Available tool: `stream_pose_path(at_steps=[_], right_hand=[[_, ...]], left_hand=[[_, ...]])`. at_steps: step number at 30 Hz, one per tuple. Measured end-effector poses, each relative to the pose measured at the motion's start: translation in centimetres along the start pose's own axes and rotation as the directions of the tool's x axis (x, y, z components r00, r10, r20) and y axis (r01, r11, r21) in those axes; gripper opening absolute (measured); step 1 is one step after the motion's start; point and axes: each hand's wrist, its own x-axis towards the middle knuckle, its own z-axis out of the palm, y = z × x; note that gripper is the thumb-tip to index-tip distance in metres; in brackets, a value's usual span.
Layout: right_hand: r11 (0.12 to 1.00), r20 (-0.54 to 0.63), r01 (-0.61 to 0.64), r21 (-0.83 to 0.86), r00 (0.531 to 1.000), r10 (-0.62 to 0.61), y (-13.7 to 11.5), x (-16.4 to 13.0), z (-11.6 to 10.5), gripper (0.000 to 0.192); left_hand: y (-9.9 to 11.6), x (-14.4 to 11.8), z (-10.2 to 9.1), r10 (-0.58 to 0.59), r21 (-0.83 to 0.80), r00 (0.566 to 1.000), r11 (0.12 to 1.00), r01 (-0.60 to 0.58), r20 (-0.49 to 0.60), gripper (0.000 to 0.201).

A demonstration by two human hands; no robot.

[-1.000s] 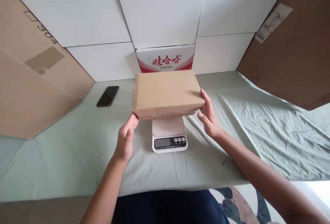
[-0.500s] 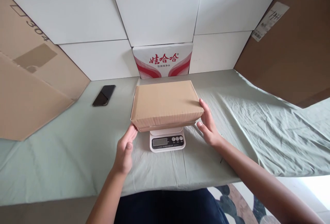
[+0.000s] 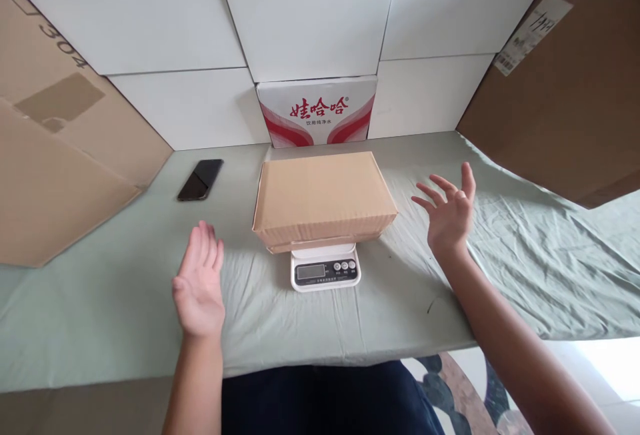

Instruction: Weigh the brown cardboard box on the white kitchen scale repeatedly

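A closed brown cardboard box point(image 3: 323, 191) rests on a white digital kitchen scale point(image 3: 326, 269), covering its weighing platform. Only the scale's front panel shows, with a grey display that looks blank and three round buttons. To the left of the box, my left hand point(image 3: 200, 278) is open, palm turned inward, touching nothing. On the other side my right hand point(image 3: 450, 215) hangs open with fingers spread, apart from the box.
A black smartphone point(image 3: 201, 179) lies on the green cloth point(image 3: 125, 301) at the left. Behind stands a white and red carton point(image 3: 317, 135) against white panels point(image 3: 305, 15). Large cardboard sheets flank the table, one at the left point(image 3: 65, 175) and one at the right point(image 3: 565, 115).
Both hands have let go of the cardboard box and moved outward, the left one to the left and the right one to the right. The box stays on the scale.
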Motion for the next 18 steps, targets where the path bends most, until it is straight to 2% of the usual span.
stream_pose_path(at_steps=[4,7,9,12,15,18], right_hand=[[1.000,0.088,-0.020,-0.022,0.996,0.022,0.4,-0.9,0.6,0.068],[1.000,0.226,0.008,-0.024,0.974,-0.002,0.5,-2.2,1.5,0.071],[0.999,0.353,0.051,-0.010,0.934,-0.044,0.5,-3.1,2.0,0.077],[0.994,0.518,0.107,0.027,0.849,-0.105,0.5,-4.3,2.5,0.081],[0.992,0.604,0.123,0.012,0.790,-0.105,0.4,-5.3,3.0,0.078],[0.989,0.626,0.149,-0.018,0.773,-0.105,-0.1,-5.6,3.8,0.077]], left_hand=[[-0.2,-0.3,0.2,-0.016,-0.004,1.000,1.000,0.016,0.012,0.062],[-0.6,-0.5,0.3,-0.024,-0.032,0.999,0.999,0.025,0.030,0.066],[-1.0,-0.7,0.5,-0.032,-0.039,0.997,0.999,0.035,0.070,0.070],[-1.5,-1.4,0.9,-0.077,-0.001,0.982,0.997,0.078,0.170,0.074],[-1.8,-2.1,1.5,-0.146,0.061,0.952,0.989,0.135,0.270,0.082],[-1.6,-1.5,2.6,-0.177,0.075,0.941,0.984,0.162,0.288,0.088]])
